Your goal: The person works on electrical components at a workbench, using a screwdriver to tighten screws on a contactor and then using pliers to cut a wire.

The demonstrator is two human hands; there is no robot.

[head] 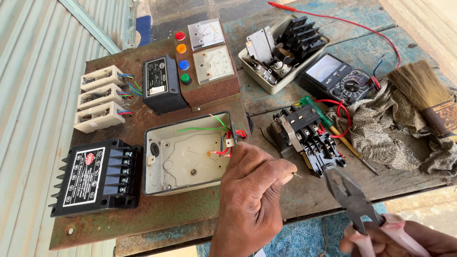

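Note:
My left hand [252, 195] hovers over the front right corner of an open grey enclosure box [185, 157], fingers pinched on a thin wire end [296, 175] that pokes out to the right. Red, green and white wires [227, 143] hang inside the box near that hand. My right hand [400, 240], at the bottom right, grips pink-handled pliers [352, 197] whose open jaws point up-left toward the wire end. A black contactor block [304, 135] lies just beyond the pliers' tip.
On the rusty metal panel [143, 216] sit a black finned module [97, 176], three cream fuse holders [97, 97], a black relay box [162, 85], coloured indicator lamps and two meters [212, 47]. On the right lie a parts tray [281, 50], a multimeter [338, 76], a rag, a brush [426, 93] and screwdrivers.

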